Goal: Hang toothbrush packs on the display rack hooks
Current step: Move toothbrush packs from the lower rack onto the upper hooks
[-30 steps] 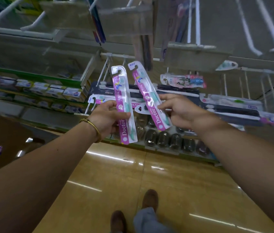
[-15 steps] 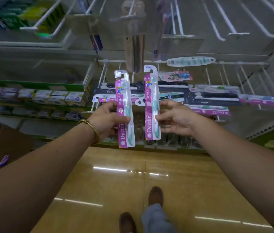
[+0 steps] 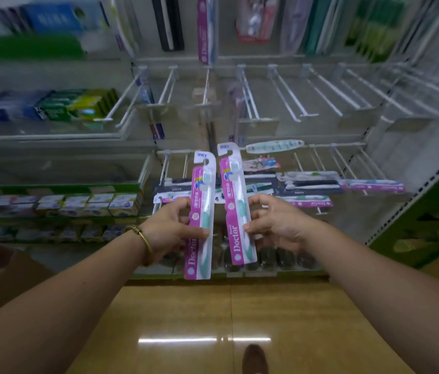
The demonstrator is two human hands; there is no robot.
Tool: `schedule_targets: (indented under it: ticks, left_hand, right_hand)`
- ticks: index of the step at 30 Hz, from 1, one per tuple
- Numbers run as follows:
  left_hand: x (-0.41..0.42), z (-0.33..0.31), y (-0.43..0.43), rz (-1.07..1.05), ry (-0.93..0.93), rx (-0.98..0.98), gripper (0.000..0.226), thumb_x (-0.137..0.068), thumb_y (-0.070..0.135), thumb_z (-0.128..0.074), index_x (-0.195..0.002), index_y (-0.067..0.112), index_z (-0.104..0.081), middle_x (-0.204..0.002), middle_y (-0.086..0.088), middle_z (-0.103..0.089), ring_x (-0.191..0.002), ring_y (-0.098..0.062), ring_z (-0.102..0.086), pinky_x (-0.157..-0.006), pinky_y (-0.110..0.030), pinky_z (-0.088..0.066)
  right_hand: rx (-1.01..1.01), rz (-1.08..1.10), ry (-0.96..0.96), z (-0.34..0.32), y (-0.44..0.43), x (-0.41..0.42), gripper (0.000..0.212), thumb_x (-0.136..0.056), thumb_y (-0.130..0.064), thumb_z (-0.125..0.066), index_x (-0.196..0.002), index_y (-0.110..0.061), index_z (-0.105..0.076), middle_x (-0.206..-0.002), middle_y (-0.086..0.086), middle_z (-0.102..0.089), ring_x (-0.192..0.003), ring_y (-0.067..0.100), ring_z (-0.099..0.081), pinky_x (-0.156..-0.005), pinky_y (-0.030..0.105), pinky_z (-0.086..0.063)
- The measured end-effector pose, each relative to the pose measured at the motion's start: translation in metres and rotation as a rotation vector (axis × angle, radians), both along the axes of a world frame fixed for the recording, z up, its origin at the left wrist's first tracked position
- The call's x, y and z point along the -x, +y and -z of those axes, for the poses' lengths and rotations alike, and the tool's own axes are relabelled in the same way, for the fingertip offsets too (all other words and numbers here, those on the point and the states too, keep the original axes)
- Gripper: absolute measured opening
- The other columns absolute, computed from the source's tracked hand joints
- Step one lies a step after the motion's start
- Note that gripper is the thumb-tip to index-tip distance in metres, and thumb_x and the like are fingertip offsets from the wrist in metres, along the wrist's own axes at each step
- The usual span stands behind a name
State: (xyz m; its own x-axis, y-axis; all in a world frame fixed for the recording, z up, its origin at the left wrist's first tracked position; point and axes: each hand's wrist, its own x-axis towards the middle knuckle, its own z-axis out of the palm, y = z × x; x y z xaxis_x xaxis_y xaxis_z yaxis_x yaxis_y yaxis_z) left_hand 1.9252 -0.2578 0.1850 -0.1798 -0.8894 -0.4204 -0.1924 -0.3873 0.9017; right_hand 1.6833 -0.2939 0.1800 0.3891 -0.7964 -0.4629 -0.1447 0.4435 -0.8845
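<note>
The left hand (image 3: 171,228) pinches one pink toothbrush pack (image 3: 200,220) and the right hand (image 3: 275,225) pinches a second pack (image 3: 235,206), both held upright, hanging holes topmost, likely ready for the bare hooks (image 3: 308,114) above.

The word "Doctor" is printed in white on the pink card of the left toothbrush pack (image 3: 200,197) and the right toothbrush pack (image 3: 234,201). It also appears upside down on a hanging pink pack (image 3: 313,203).
</note>
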Motion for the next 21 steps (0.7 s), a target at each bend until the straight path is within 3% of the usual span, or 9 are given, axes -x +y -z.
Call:
schedule_targets:
  ticks: [5, 9, 13, 21]
  left_hand:
    - [0.002, -0.036, 0.008, 0.01, 0.013, 0.109, 0.051, -0.08, -0.005, -0.073, -0.123, 0.016, -0.053, -0.104, -0.013, -0.076, -0.099, -0.029, -0.073, -0.09, -0.057, -0.055]
    - [0.004, -0.069, 0.007, -0.027, -0.002, 0.241, 0.05, -0.08, -0.003, -0.074, -0.121, 0.017, -0.053, -0.099, -0.011, -0.076, -0.095, -0.028, -0.074, -0.085, -0.052, -0.057]
    - [0.003, -0.097, 0.0, -0.053, -0.021, 0.348, 0.051, -0.077, 0.001, -0.079, -0.119, 0.016, -0.055, -0.098, -0.01, -0.076, -0.097, -0.031, -0.073, -0.084, -0.054, -0.058]
    - [0.0, -0.144, -0.002, -0.066, -0.016, 0.444, 0.044, -0.08, 0.0, -0.076, -0.115, 0.016, -0.056, -0.093, -0.007, -0.076, -0.088, -0.024, -0.075, -0.073, -0.042, -0.06]
  right_hand:
    - [0.121, 0.029, -0.011, -0.035, 0.016, 0.0, 0.043, -0.084, 0.008, -0.069, -0.117, -0.014, -0.055, -0.106, 0.017, -0.073, -0.099, 0.031, -0.073, -0.086, 0.055, -0.058]
    - [0.247, 0.133, -0.044, -0.068, 0.022, -0.005, 0.04, -0.086, 0.011, -0.065, -0.116, -0.012, -0.054, -0.109, 0.017, -0.07, -0.093, 0.026, -0.073, -0.07, 0.044, -0.061]
    - [0.343, 0.224, -0.082, -0.102, 0.023, -0.009, 0.039, -0.089, 0.013, -0.061, -0.119, -0.009, -0.052, -0.109, 0.018, -0.067, -0.097, 0.031, -0.071, -0.072, 0.045, -0.062]
    - [0.48, 0.257, -0.042, -0.152, 0.017, -0.027, 0.04, -0.09, 0.01, -0.061, -0.121, -0.012, -0.051, -0.101, 0.013, -0.068, -0.094, 0.026, -0.071, -0.067, 0.04, -0.061]
